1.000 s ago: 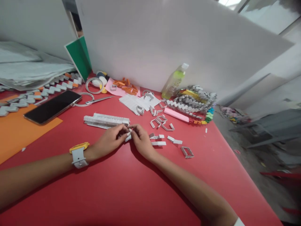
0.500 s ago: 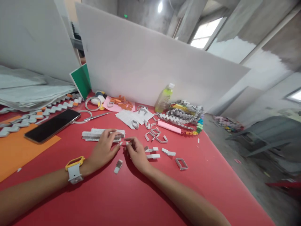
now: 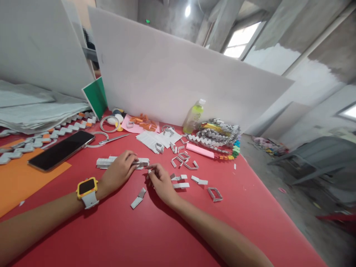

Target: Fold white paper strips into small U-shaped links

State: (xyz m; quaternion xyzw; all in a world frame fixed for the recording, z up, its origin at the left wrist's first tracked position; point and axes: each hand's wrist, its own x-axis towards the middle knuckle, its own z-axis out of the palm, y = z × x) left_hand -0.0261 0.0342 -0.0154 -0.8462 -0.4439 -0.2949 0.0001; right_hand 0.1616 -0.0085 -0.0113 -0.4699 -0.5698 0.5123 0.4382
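My left hand (image 3: 119,171), with a yellow-cased watch (image 3: 87,187) on its wrist, rests over a row of folded newspaper strips (image 3: 105,162). Its fingers are curled down and closed on one strip, partly hiding the pile. Just right of the pile is my right hand (image 3: 161,182), thumb and forefinger pinched together; whatever lies between them is too small to make out. A loose folded strip (image 3: 138,198) lies on the red table (image 3: 155,237) between the wrists. More folded paper pieces (image 3: 180,185) sit close beside the right hand's knuckles.
Bent paper links (image 3: 191,165) and a pink strip (image 3: 200,150) lie further right. Behind are a green bottle (image 3: 194,116) and a woven paper chain (image 3: 219,133). Scissors (image 3: 114,139), a phone (image 3: 62,150) and orange paper (image 3: 36,181) are at left. A white board (image 3: 167,70) bounds the back.
My left hand has drawn slightly left and its fingers have curled in, wrist turning so the watch face shows. The loose strip has opened out longer. My right hand has barely moved.
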